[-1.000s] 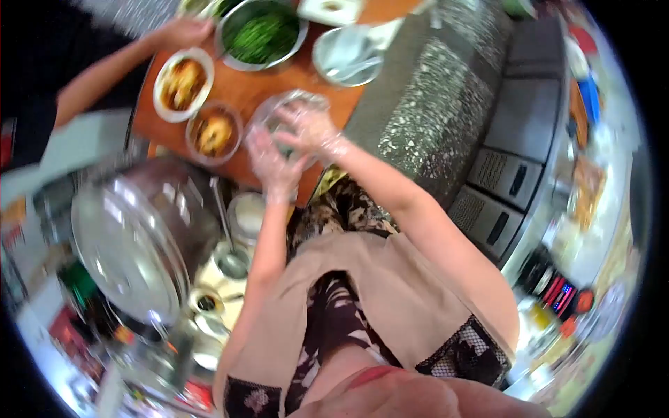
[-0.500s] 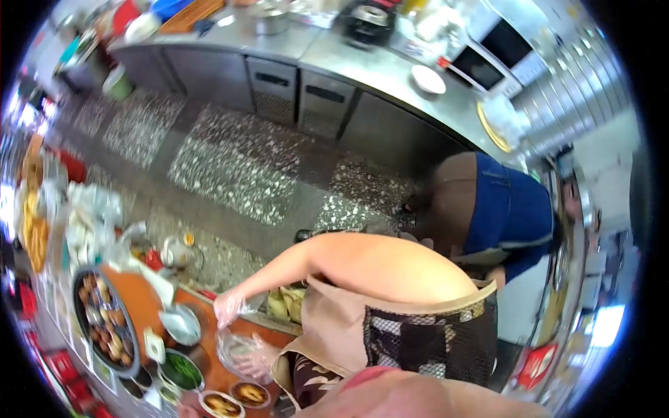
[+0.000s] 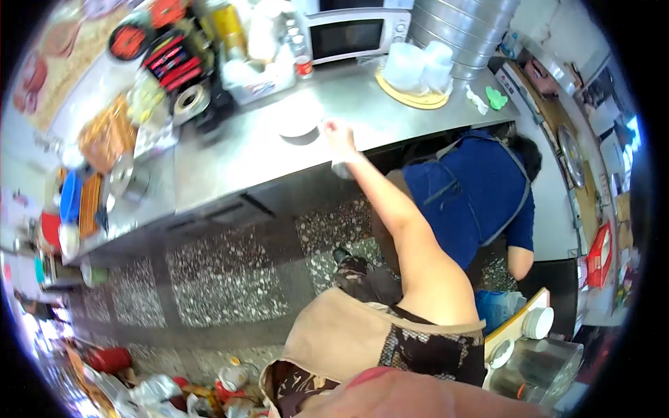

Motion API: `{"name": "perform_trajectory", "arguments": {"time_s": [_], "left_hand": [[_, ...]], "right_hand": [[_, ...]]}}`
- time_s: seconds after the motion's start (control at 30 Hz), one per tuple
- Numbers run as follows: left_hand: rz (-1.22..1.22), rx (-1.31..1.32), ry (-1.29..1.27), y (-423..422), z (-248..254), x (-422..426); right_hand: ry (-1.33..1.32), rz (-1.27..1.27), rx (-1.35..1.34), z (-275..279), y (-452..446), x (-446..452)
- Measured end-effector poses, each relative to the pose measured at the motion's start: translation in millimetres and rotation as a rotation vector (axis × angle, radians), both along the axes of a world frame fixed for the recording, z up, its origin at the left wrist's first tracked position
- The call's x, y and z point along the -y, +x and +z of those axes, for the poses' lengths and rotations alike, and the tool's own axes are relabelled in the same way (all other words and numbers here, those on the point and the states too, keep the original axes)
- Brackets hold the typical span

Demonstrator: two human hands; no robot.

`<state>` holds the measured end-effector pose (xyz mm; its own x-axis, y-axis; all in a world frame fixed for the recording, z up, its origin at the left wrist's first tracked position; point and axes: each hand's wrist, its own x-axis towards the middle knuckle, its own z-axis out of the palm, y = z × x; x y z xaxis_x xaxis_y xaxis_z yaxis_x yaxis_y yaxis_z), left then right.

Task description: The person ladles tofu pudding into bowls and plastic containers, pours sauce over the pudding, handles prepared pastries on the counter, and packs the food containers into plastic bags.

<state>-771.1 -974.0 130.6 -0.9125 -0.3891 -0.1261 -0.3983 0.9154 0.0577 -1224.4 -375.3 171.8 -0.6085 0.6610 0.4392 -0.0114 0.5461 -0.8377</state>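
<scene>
My right arm stretches across to the steel counter (image 3: 237,153). At its end, my right hand (image 3: 340,139) is at the right edge of a white bowl (image 3: 298,120). Glare and blur smear the fingertips, so whether they touch or grip the rim does not show. Clear plastic, like a glove cuff, bunches at the wrist. The bowl looks bright, with a dark shadow below its near side. My left hand is out of view.
A person in a blue top (image 3: 460,195) bends low beside my arm, at the counter's right part. Behind the bowl stand a microwave (image 3: 345,35), a bottle (image 3: 298,49) and plastic containers on a yellow round board (image 3: 412,96). A jar (image 3: 536,369) is at lower right.
My view has turned from the food table towards the steel counter. My right hand has left the table, where both gloved hands were, and reached out to the white bowl. The left hand has gone out of view.
</scene>
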Motion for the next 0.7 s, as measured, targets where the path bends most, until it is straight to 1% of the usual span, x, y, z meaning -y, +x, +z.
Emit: {"name": "perform_trajectory", "arguments": {"time_s": [0.03, 0.07, 0.1, 0.17, 0.23, 0.3, 0.33, 0.37, 0.4, 0.43, 0.47, 0.5, 0.53, 0.57, 0.6, 0.63, 0.67, 0.7], "left_hand": [[-0.033, 0.010, -0.023, -32.2, 3.5, -12.4], [-0.064, 0.009, -0.044, -66.5, 8.0, -27.2], [-0.106, 0.000, -0.062, -99.8, 12.8, -36.8], [-0.190, -0.032, -0.086, -171.2, 25.4, -54.0], [-0.265, -0.060, -0.107, -231.1, 38.8, -68.8], [-0.306, -0.083, -0.131, -277.9, 49.2, -86.6], [-0.302, -0.117, -0.097, -301.1, 53.4, -99.0], [-0.340, -0.271, 0.161, -316.8, 39.0, -95.6], [-0.348, -0.272, 0.163, -326.6, 27.8, -91.3], [-0.404, -0.152, 0.012, -338.2, 27.4, -100.0], [-0.459, -0.033, -0.137, -354.2, 22.1, -107.6], [-0.471, -0.120, 0.098, -367.3, -11.8, -87.9], [-0.487, -0.115, 0.106, -386.0, -25.4, -88.9], [-0.414, -0.081, 0.302, -403.9, -22.3, -103.1], [-0.515, 0.075, 0.161, -421.1, -11.3, -112.6], [-0.632, 0.215, 0.028, -440.4, 15.1, -139.2], [-0.655, 0.230, 0.031, -461.8, 12.5, -143.8], [-0.690, 0.207, 0.140, -482.1, 6.2, -144.9]], "right_hand": [[0.048, -0.104, -0.010, 27.7, -6.1, -42.7], [0.072, -0.190, -0.035, 36.3, -14.0, -84.7], [0.104, -0.276, -0.055, 38.0, -19.8, -126.5], [0.270, -0.494, 0.071, 29.2, -28.6, -200.3], [0.426, -0.603, 0.128, 25.8, -29.1, -252.7], [0.582, -0.627, 0.127, 30.0, -32.7, -301.5], [0.580, -0.632, 0.127, 34.1, -34.5, -318.2], [0.683, -0.653, 0.241, 37.7, -36.8, -333.7], [0.786, -0.675, 0.358, 39.0, -39.4, -345.0], [0.788, -0.689, 0.361, 32.4, -42.9, -357.9], [0.824, -0.728, 0.452, 28.1, -46.2, -368.5], [0.858, -0.764, 0.547, 24.7, -49.8, -378.0], [0.862, -0.778, 0.558, 24.4, -52.6, -384.8], [0.815, -0.686, 0.660, 29.9, -55.4, -388.6], [0.766, -0.592, 0.762, 36.8, -58.0, -392.6], [0.769, -0.603, 0.782, 43.6, -58.3, -396.2], [0.692, -0.522, 0.861, 49.6, -56.8, -399.8], [0.613, -0.442, 0.936, 54.3, -54.1, -399.9]]}}
